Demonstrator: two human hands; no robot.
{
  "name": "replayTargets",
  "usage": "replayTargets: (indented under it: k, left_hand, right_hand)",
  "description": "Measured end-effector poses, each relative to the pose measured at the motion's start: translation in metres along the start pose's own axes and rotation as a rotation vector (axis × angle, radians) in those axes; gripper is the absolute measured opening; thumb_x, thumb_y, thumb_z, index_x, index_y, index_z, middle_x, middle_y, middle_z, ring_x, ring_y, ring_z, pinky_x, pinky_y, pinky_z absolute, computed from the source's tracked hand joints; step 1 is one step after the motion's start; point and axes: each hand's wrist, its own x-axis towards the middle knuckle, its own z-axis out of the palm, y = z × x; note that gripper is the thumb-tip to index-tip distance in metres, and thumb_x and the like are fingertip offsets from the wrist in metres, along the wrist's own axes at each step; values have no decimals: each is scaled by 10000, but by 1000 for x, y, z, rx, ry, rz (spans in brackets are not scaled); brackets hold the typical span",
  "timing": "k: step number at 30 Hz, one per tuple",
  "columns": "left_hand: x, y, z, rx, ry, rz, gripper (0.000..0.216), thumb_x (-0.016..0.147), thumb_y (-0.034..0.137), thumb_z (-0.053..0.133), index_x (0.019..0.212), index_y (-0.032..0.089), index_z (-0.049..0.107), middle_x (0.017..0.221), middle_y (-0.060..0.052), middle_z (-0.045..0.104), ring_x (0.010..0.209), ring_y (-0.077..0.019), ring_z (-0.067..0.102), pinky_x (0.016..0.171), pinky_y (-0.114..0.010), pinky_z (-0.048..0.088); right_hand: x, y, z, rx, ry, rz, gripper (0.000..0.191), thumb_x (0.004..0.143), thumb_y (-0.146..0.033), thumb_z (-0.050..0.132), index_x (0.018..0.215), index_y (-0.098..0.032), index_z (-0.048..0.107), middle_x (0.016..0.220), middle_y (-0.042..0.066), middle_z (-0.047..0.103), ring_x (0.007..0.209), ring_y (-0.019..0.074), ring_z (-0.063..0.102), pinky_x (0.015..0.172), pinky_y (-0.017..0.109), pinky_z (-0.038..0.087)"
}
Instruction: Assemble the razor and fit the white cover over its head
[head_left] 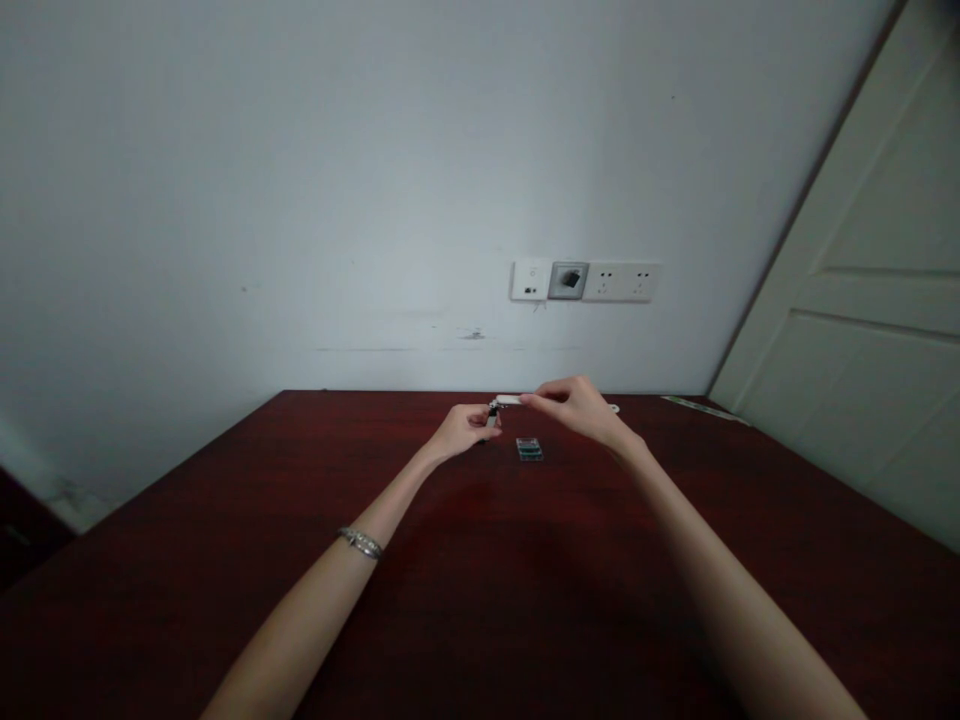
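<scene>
My left hand is closed on a small upright piece, dark at the top and pale silver below. My right hand pinches a slim white bar, which lies level and points left. The bar's left end meets the top of the small piece; whether they are joined I cannot tell. Past the right hand a white rounded tip with a hole shows, perhaps the bar's other end. Between and just below the hands, a small clear case with dark bluish strips lies on the table.
The dark red wooden table reaches back to a pale wall. Sockets and switches are set in the wall. A thin patterned strip lies at the table's back right edge, near a white panelled door.
</scene>
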Motion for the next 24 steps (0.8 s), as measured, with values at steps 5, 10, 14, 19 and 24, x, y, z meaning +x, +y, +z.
replayTargets:
  k: [5, 10, 14, 19, 24]
  left_hand:
    - [-2, 5, 2, -98, 11, -74, 242, 680, 237, 670, 822, 120, 514, 687, -47, 637, 619, -155, 638, 603, -277, 493]
    - [-4, 10, 5, -120, 12, -122, 275, 708, 296, 661, 846, 131, 489, 700, -64, 650, 615, -177, 655, 532, -251, 488]
    - [-5, 13, 7, -140, 5, -133, 307, 707, 323, 671, 873, 124, 507, 700, -66, 650, 617, -173, 654, 526, -240, 485]
    - [-5, 14, 8, -166, -15, -131, 340, 686, 337, 694, 886, 114, 532, 714, -67, 649, 615, -165, 649, 558, -258, 503]
    - [-4, 10, 9, -164, -13, -112, 340, 657, 333, 717, 850, 115, 541, 706, -59, 646, 604, -157, 641, 541, -246, 493]
  right_hand:
    - [3, 2, 2, 32, 124, 36, 437, 800, -504, 483, 635, -132, 644, 537, 9, 544, 527, 109, 434, 517, 234, 310]
    - [5, -9, 27, 253, 172, 158, 329, 818, -424, 457, 733, -141, 601, 548, -10, 499, 456, 86, 409, 429, 209, 312]
    - [3, -17, 51, 576, 110, 311, 297, 800, -428, 457, 782, -152, 564, 517, -47, 451, 347, 61, 366, 319, 188, 304]
    - [2, -19, 61, 727, 120, 332, 276, 780, -418, 483, 817, -151, 541, 475, -72, 428, 311, 53, 354, 276, 173, 319]
    - [4, -22, 66, 803, 112, 366, 269, 775, -410, 484, 836, -152, 525, 431, -84, 419, 286, 52, 340, 258, 166, 295]
